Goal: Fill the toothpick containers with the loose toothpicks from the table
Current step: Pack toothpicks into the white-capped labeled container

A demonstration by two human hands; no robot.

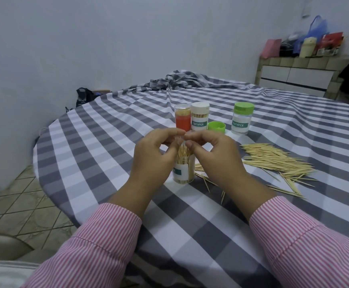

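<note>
A clear open toothpick container (183, 169), partly filled, stands upright between my hands. My left hand (154, 156) curls round its upper left side. My right hand (215, 154) has its fingers curled at the container's mouth, pinching toothpicks there. Loose toothpicks (277, 161) lie in a heap to the right, and a few lie scattered near the container's base. Behind stand a red-labelled container (183, 119), a white-lidded container (200, 118) and a green-lidded container (242, 118). A loose green lid (216, 127) sits between them.
The round table carries a grey and white checked cloth (107, 142), bunched at the far side. The table edge curves away on the left over a tiled floor (23, 194). A counter with bags (306, 48) stands at the back right.
</note>
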